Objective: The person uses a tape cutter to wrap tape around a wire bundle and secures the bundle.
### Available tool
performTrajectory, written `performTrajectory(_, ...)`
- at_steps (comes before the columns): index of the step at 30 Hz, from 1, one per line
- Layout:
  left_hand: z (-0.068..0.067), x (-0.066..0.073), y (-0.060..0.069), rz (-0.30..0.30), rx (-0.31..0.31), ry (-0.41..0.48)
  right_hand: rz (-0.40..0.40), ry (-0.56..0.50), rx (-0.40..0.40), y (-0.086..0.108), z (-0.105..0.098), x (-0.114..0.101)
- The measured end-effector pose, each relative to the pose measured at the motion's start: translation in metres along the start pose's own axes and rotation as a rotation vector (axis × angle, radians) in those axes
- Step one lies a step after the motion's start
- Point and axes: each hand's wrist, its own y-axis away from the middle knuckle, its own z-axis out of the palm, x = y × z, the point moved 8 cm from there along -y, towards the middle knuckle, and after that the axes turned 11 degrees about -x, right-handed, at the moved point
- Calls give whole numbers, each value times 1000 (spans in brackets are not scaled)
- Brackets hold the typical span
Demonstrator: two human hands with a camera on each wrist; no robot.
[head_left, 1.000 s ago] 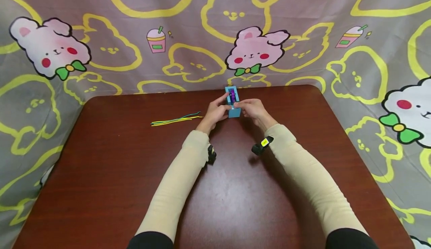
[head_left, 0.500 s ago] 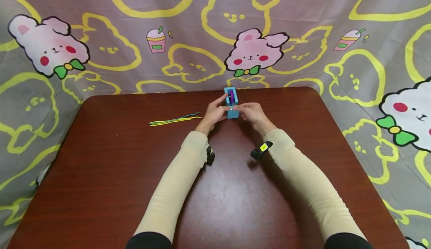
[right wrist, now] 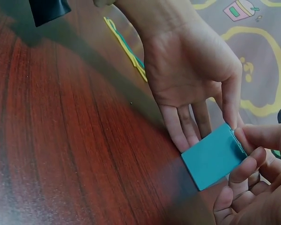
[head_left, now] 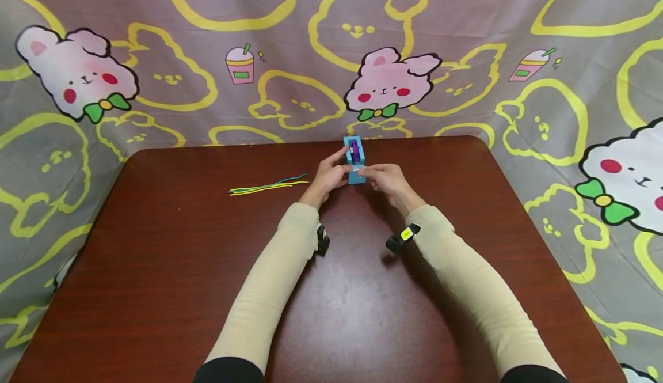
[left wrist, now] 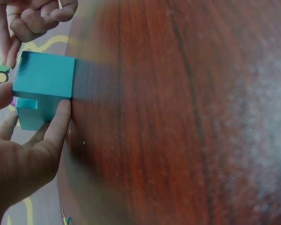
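A teal tape dispenser (head_left: 357,177) with a purple roll (head_left: 354,151) stands at the table's far edge. My left hand (head_left: 328,178) grips its left side; in the left wrist view the fingers of that hand (left wrist: 28,164) spread around the teal body (left wrist: 44,75). At the toothed edge, my right hand (head_left: 388,181) has thumb and forefinger pinched together. The right wrist view shows this hand (right wrist: 267,178) close against the dispenser (right wrist: 213,157), its other fingers curled. A small pale glint lies between the hands; the tape end itself is barely visible.
Several thin yellow and teal strands (head_left: 266,186) lie on the brown table (head_left: 171,268) left of my left hand. A patterned cloth (head_left: 300,37) hangs behind the table and at both sides.
The right hand's fingertips have come down slightly toward the dispenser's front edge. The left hand keeps its grip, and the head view has shifted a little.
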Motion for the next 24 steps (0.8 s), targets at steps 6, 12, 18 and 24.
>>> performTrajectory(6, 0, -1, 0, 2, 2, 2, -14, -5, -3, 3, 1, 2)
performTrajectory(12, -1, -2, -2, -5, -7, 7, -12, 2, -12, 8, 2, 3)
performTrajectory(18, -2, -2, -2, -9, 0, 15, -22, 2, -25, 13, 2, 7)
performTrajectory(24, 0, -3, -2, -14, 1, 15, -23, -9, -31, 21, 2, 9)
